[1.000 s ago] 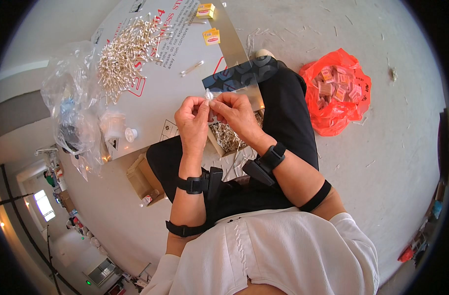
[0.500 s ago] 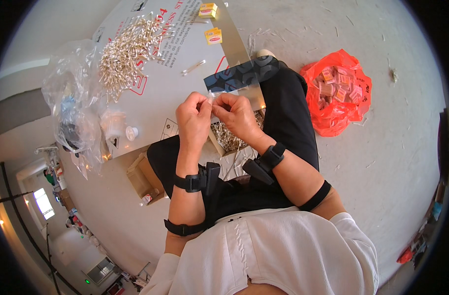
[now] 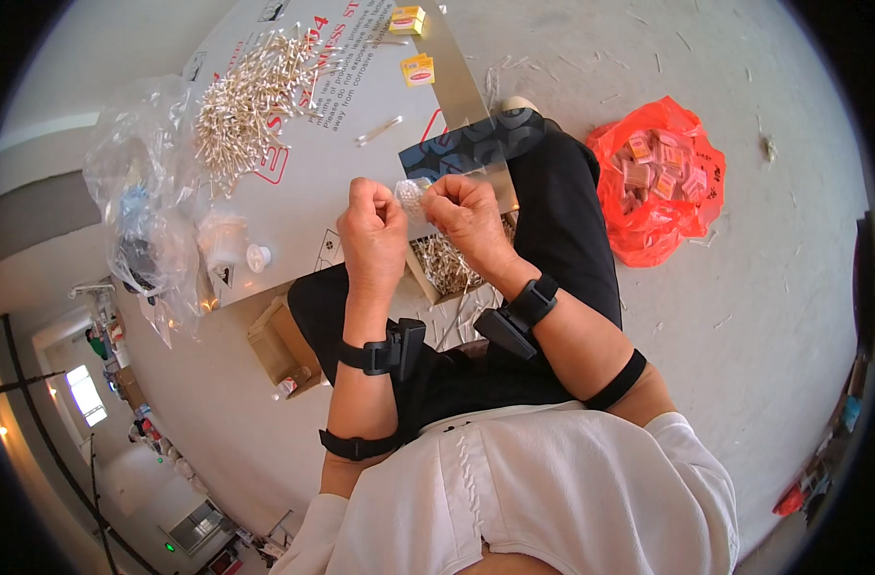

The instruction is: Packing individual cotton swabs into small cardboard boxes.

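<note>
Between my hands, above the table's near edge, is a small clear packet (image 3: 411, 198) with white tips showing, which look like cotton swabs. My right hand (image 3: 468, 222) pinches its right side. Beside the packet's left side, my left hand (image 3: 372, 235) is closed with fingertips together; whether it grips the packet's edge or something small is hidden. A heap of loose cotton swabs (image 3: 251, 110) covers the table's far left. One bundle of swabs (image 3: 379, 131) lies alone past my hands. Below them, partly covered by my right forearm, an open box (image 3: 444, 264) holds more swabs.
Yellow-and-white small boxes (image 3: 417, 70) lie on the printed tabletop (image 3: 313, 182). A clear plastic bag (image 3: 136, 201) and a white cup (image 3: 256, 257) are at left. To the right, a red bag (image 3: 618, 235) of small packs sits on the floor. A cardboard box (image 3: 282, 350) stands below.
My hands, earlier together at the fingertips, have moved slightly apart. The clear packet with white tips now shows between them, where before it was mostly hidden.
</note>
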{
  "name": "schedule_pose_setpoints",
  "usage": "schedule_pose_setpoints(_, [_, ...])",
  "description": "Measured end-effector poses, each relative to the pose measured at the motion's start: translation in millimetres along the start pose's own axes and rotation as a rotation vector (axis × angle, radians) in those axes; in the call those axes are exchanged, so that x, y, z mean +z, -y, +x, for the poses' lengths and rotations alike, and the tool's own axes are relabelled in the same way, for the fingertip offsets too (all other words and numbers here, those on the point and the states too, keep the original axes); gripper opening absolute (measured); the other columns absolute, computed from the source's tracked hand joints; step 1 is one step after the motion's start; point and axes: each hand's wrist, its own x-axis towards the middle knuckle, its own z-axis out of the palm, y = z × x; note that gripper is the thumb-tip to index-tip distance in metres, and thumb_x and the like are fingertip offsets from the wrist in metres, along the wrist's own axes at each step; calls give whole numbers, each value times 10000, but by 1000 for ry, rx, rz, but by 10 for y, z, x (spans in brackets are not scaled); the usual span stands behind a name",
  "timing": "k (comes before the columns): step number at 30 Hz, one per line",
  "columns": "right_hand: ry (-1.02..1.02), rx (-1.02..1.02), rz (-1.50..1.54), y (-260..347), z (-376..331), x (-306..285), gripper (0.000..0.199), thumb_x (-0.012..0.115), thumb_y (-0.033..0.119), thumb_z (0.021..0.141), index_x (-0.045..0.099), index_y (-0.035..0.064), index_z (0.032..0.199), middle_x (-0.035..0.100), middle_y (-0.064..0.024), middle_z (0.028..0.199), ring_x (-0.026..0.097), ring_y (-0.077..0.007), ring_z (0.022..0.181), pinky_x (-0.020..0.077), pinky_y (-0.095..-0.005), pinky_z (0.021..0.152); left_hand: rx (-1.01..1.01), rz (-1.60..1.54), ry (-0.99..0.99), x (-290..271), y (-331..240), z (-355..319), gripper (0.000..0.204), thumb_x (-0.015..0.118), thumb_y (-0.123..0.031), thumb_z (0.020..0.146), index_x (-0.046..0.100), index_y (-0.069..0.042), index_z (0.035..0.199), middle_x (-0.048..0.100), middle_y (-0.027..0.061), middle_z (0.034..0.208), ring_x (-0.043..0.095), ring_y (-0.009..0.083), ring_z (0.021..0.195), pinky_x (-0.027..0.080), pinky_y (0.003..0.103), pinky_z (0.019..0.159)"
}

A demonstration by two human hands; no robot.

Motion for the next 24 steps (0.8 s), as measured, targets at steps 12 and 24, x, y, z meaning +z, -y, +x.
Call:
schedule_pose_setpoints(12, [-287, 23, 124, -20, -73, -63, 123, 649, 160, 896, 627, 48, 850, 586, 20, 727, 469, -44, 582, 347, -178, 516, -57, -412, -144, -103, 79, -8, 163, 532, 103, 844, 516, -19, 951, 574, 20, 811, 544, 69, 709, 452, 209, 680])
schedule_pose_setpoints(24, [-65, -345, 46, 292, -267, 107, 314, 754, 58, 806, 594, 9, 1071, 628, -28, 921, 557, -76, 755, 478, -235, 682, -228, -1189, -127, -31, 291, -149, 262, 580, 72, 856, 524, -40, 1086, 627, 61, 995, 595, 144, 950, 474, 311, 914])
